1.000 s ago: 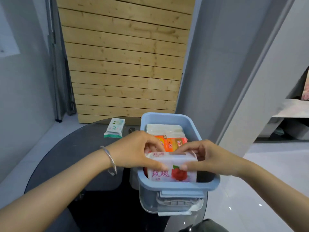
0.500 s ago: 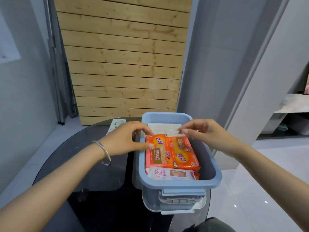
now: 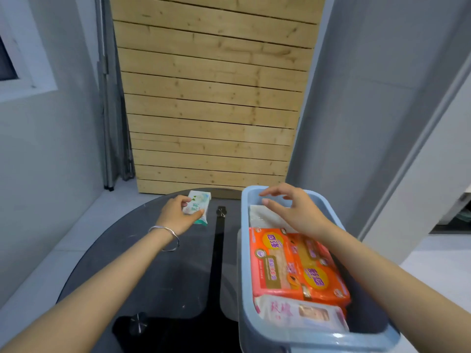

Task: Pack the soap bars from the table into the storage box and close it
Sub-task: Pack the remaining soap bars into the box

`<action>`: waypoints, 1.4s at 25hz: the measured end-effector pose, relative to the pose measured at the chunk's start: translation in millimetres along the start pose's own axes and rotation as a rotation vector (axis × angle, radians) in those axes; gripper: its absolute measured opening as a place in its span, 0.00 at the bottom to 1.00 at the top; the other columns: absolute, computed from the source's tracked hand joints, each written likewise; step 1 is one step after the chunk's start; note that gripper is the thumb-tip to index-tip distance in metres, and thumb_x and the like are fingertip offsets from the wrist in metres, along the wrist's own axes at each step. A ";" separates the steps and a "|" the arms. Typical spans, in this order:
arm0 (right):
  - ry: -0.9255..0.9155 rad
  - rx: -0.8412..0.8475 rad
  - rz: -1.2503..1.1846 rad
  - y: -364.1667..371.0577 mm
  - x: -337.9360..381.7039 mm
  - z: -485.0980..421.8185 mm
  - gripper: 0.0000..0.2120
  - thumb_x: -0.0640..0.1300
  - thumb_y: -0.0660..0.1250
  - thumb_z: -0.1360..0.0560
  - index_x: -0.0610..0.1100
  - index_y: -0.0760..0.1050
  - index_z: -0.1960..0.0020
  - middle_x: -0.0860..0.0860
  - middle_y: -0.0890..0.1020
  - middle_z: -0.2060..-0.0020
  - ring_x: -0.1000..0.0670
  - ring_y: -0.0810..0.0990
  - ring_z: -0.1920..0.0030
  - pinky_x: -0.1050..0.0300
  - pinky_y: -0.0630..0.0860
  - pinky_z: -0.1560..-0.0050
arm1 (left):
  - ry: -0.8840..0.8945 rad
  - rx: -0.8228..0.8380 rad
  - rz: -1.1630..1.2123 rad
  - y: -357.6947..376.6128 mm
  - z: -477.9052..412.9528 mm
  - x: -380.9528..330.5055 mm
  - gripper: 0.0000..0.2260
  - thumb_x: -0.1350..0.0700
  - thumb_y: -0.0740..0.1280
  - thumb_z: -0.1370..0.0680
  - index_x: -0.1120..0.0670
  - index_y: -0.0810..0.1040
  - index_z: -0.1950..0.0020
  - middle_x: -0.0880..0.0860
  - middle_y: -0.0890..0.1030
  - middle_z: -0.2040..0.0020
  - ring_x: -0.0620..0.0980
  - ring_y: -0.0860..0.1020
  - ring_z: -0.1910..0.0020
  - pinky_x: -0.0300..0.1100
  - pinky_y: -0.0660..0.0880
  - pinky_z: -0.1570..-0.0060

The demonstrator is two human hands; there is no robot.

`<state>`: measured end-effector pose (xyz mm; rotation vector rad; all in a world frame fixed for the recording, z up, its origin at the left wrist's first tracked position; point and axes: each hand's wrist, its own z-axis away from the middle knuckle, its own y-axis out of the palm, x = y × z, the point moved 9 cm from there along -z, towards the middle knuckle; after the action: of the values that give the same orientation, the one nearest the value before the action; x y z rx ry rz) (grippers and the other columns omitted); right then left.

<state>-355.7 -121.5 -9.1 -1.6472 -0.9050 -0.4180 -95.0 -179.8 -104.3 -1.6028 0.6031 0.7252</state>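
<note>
A blue storage box (image 3: 244,253) stands at the right of the dark glass table (image 3: 163,276). Inside lie two orange soap packs (image 3: 293,266), a white pack with pink print (image 3: 300,312) at the near end, and a white pack (image 3: 265,215) at the far end. My left hand (image 3: 178,214) grips a white and green soap bar (image 3: 197,206) at the table's far edge. Fingers apart, my right hand (image 3: 293,210) hovers over the box's far end and holds nothing. No lid is visible on top.
A wooden slat panel (image 3: 214,98) leans against the wall behind the table. A black strip (image 3: 218,250) runs beneath the glass. Grey walls stand left and right; pale floor (image 3: 433,258) lies to the right of the box.
Both hands left the pink-print pack, which now rests in the box's near end. My left hand reached left to the green soap bar and closed on it; my right moved over the far end.
</note>
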 end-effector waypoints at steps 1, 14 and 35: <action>0.029 0.011 -0.026 3.8 -6.3 -1.0 0.09 0.46 0.68 0.25 0.46 0.81 0.46 0.53 0.81 0.48 0.53 0.77 0.43 0.61 0.70 0.41 | -0.006 -0.021 -0.068 3.1 -8.2 6.4 0.24 0.50 0.72 0.30 0.57 0.73 0.37 0.58 0.75 0.38 0.56 0.73 0.39 0.49 0.71 0.39; 0.140 0.245 -0.047 18.5 -35.6 5.3 0.20 0.59 0.71 0.32 0.58 0.74 0.41 0.61 0.78 0.44 0.58 0.79 0.44 0.58 0.78 0.42 | -0.194 -0.066 -0.123 55.0 -71.0 37.4 0.30 0.51 0.72 0.33 0.56 0.65 0.35 0.59 0.77 0.40 0.60 0.75 0.43 0.48 0.73 0.45; 0.268 -0.240 -0.501 -59.1 -83.4 72.6 0.24 0.55 0.65 0.26 0.58 0.67 0.30 0.62 0.71 0.33 0.67 0.69 0.36 0.66 0.68 0.37 | 0.586 0.731 -0.172 91.4 62.3 -192.1 0.36 0.51 0.71 0.28 0.45 0.56 0.25 0.49 0.70 0.32 0.35 0.75 0.51 0.22 0.70 0.56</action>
<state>-466.9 -78.5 -48.0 -1.5153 -1.0894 -1.1012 -298.1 -134.7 -27.9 -1.1314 0.9970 -0.1279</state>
